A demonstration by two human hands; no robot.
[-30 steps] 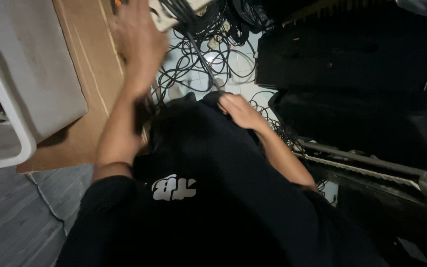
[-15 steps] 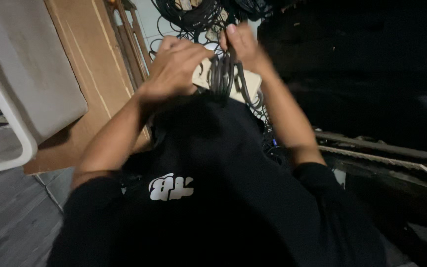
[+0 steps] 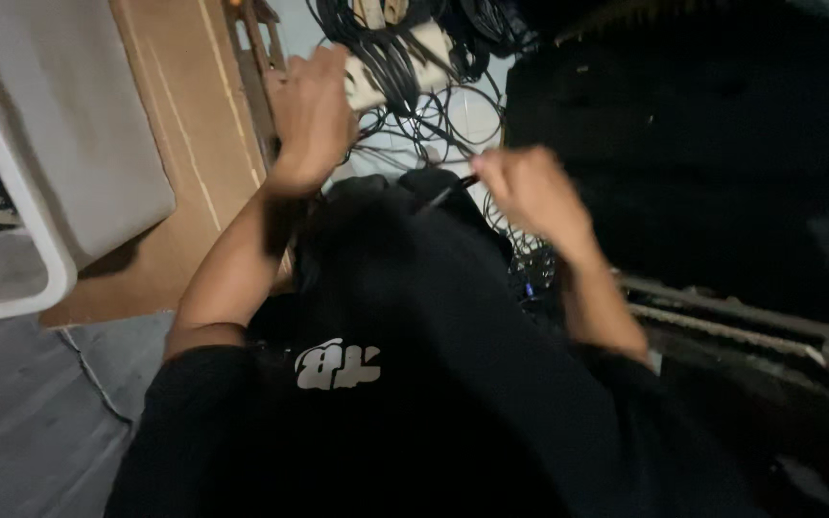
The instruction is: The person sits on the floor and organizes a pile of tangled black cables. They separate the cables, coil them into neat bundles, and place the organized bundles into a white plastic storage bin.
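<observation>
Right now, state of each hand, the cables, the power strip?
left hand: raised, fingers curled against the white power strip, grip unclear
right hand: blurred, closed on a thin black cable
thin black cable: pulled out toward the right hand
white power strip: lying under tangled cables
black cables: tangled, loose on the floor

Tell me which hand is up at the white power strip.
The left hand, raised against the white power strip; the right hand sits lower, pinching a dark cable end.

Only marked items: a flat brown cardboard sheet (image 3: pixel 170 144) lay upper left beside a pale grey panel, and a white blocky logo print (image 3: pixel 338 365) sat on the black shirt.
</observation>
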